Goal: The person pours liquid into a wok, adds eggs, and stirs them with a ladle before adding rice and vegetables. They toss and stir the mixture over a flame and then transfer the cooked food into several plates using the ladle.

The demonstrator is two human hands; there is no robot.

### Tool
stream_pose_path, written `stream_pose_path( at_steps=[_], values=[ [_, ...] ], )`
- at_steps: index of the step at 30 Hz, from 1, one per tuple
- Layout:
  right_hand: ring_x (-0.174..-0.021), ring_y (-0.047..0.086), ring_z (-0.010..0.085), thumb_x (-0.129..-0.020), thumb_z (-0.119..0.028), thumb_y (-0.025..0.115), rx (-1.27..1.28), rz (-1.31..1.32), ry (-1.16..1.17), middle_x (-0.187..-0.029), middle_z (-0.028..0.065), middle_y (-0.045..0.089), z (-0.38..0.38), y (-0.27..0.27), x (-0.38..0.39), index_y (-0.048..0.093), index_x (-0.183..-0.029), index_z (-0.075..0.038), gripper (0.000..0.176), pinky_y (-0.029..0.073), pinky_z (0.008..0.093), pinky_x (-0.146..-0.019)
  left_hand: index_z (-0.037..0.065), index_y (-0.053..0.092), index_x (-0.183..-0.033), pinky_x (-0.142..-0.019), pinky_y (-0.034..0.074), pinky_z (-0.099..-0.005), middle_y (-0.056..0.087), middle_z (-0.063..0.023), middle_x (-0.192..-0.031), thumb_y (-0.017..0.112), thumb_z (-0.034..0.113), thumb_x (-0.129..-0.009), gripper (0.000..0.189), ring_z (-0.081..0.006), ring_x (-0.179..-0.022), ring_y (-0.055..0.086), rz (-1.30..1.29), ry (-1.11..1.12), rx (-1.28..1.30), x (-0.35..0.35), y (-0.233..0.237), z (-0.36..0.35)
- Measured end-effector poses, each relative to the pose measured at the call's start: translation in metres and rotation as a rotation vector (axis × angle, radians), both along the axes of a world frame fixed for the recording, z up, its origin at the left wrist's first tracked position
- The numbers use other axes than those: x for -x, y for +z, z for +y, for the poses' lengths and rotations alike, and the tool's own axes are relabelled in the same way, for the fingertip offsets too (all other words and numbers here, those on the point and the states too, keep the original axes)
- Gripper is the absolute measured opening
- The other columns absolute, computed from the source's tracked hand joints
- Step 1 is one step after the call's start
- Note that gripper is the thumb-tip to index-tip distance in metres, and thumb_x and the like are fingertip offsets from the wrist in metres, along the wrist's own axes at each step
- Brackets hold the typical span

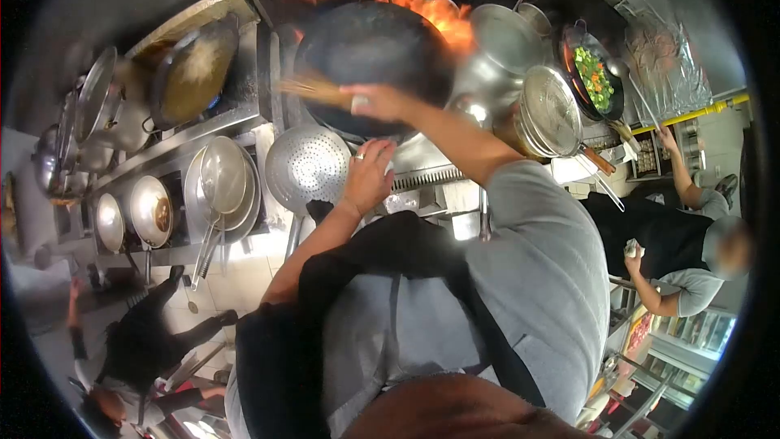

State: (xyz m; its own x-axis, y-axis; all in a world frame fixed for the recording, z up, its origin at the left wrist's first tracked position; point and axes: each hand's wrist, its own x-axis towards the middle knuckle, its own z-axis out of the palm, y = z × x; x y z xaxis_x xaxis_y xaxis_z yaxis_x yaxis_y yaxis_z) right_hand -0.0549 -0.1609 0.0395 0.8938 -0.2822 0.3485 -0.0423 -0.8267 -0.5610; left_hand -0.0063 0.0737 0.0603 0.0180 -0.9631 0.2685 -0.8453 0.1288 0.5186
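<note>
A large dark wok [374, 57] sits tilted over the burner, flames rising behind its far rim. My right hand [378, 103] is closed around a bamboo wok brush [313, 89], held over the left part of the wok and blurred by motion. At the near rim my left hand [371, 171], with a ring on one finger, is closed on the wok. A bit of white cloth shows by its fingertips; the handle itself is hidden. Just left of that hand lies a perforated round skimmer [307, 167].
Open flames [435, 12] burn behind the wok. Left stands another wok with oil [195, 73]; strainers [223, 179] hang below. Right are a metal pot [508, 36], stacked sieves [552, 110] and a vegetable wok [597, 81], where a co-worker [650, 219] holds a ladle. Another person [146, 341] is lower left.
</note>
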Motion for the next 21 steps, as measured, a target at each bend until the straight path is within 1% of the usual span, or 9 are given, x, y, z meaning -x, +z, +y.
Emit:
stream_pose_path(
  at_steps=[2,5,10,13,14,16,18,20,21],
  values=[
    [-0.125,0.065,0.0314,-0.092,-0.037,0.074,-0.356,0.21,0.065,-0.133,0.0195,0.067,-0.036,-0.007,0.022,0.061,-0.144,-0.024,0.056,0.049,0.0413,-0.106,0.008,0.057,-0.138,-0.105,0.045,-0.0495,0.055,-0.0096,-0.138,0.076,0.013,-0.08,0.061,-0.0342,-0.135,0.048,-0.028,-0.006,0.048,0.003,-0.005,0.004],
    [-0.117,0.068,0.0355,-0.093,-0.036,0.071,-0.208,0.549,-0.642,-0.13,0.0203,0.068,-0.085,-0.015,0.032,0.06,-0.143,-0.025,0.052,0.052,0.0454,-0.103,0.007,0.058,-0.136,-0.106,0.045,-0.0497,0.056,-0.0104,-0.137,0.075,0.011,-0.08,0.059,-0.0349,-0.134,0.049,0.01,-0.001,0.003,0.005,0.009,0.004],
    [-0.103,0.071,0.0399,-0.095,-0.038,0.066,0.047,-0.016,0.013,-0.111,0.0206,0.074,-0.054,-0.03,-0.005,0.049,-0.151,-0.033,0.059,0.055,0.0503,-0.096,0.005,0.058,-0.136,-0.108,0.044,-0.0489,0.054,-0.0111,-0.138,0.075,0.01,-0.08,0.059,-0.0354,-0.133,0.048,0.029,-0.067,0.021,-0.005,0.002,-0.002],
    [-0.104,0.07,0.0414,-0.095,-0.045,0.068,-0.343,0.256,-0.949,-0.115,0.0227,0.072,-0.053,-0.025,-0.042,0.046,-0.154,-0.038,0.063,0.054,0.0482,-0.096,0.005,0.058,-0.137,-0.108,0.044,-0.0484,0.054,-0.0111,-0.139,0.075,0.01,-0.08,0.06,-0.0356,-0.133,0.047,0.012,-0.031,-0.004,0.002,-0.001,0.0],
    [-0.104,0.07,0.0414,-0.095,-0.045,0.068,-0.341,0.254,-0.943,-0.115,0.0227,0.072,-0.055,-0.023,-0.044,0.046,-0.154,-0.038,0.063,0.054,0.0482,-0.096,0.005,0.058,-0.137,-0.108,0.044,-0.0485,0.054,-0.011,-0.139,0.075,0.011,-0.08,0.06,-0.0359,-0.133,0.047,0.033,-0.038,-0.006,0.001,-0.003,-0.004],
    [-0.098,0.072,0.0406,-0.097,-0.042,0.064,-0.118,0.121,-0.202,-0.11,0.021,0.074,-0.045,-0.032,-0.037,0.044,-0.154,-0.04,0.06,0.055,0.0496,-0.092,0.005,0.058,-0.138,-0.108,0.044,-0.0486,0.053,-0.011,-0.139,0.075,0.011,-0.08,0.061,-0.0361,-0.133,0.047,0.048,-0.046,-0.027,-0.002,-0.001,0.004],
    [-0.103,0.071,0.0399,-0.097,-0.039,0.063,-0.01,0.455,-0.47,-0.112,0.021,0.073,-0.06,-0.022,-0.021,0.051,-0.151,-0.036,0.055,0.055,0.0483,-0.092,0.006,0.058,-0.138,-0.107,0.045,-0.0494,0.054,-0.0104,-0.139,0.075,0.011,-0.079,0.061,-0.0354,-0.133,0.048,0.017,-0.01,-0.018,0.004,0.004,0.001],
    [-0.107,0.07,0.0426,-0.097,-0.045,0.058,-0.454,0.358,-1.028,-0.115,0.0257,0.071,-0.05,-0.031,-0.028,0.051,-0.15,-0.032,0.055,0.053,0.0509,-0.098,0.007,0.059,-0.136,-0.103,0.046,-0.0498,0.056,-0.0095,-0.136,0.075,0.011,-0.079,0.06,-0.0339,-0.13,0.05,0.044,-0.032,0.024,0.004,-0.004,-0.002],
    [-0.102,0.072,0.0408,-0.095,-0.042,0.06,-0.28,0.364,-0.701,-0.111,0.0268,0.072,-0.033,-0.021,-0.016,0.053,-0.149,-0.028,0.056,0.056,0.0498,-0.089,0.007,0.06,-0.135,-0.101,0.047,-0.0496,0.057,-0.0091,-0.134,0.075,0.011,-0.079,0.058,-0.0333,-0.127,0.051,0.032,-0.026,0.025,0.002,-0.005,-0.005]
  ],
)
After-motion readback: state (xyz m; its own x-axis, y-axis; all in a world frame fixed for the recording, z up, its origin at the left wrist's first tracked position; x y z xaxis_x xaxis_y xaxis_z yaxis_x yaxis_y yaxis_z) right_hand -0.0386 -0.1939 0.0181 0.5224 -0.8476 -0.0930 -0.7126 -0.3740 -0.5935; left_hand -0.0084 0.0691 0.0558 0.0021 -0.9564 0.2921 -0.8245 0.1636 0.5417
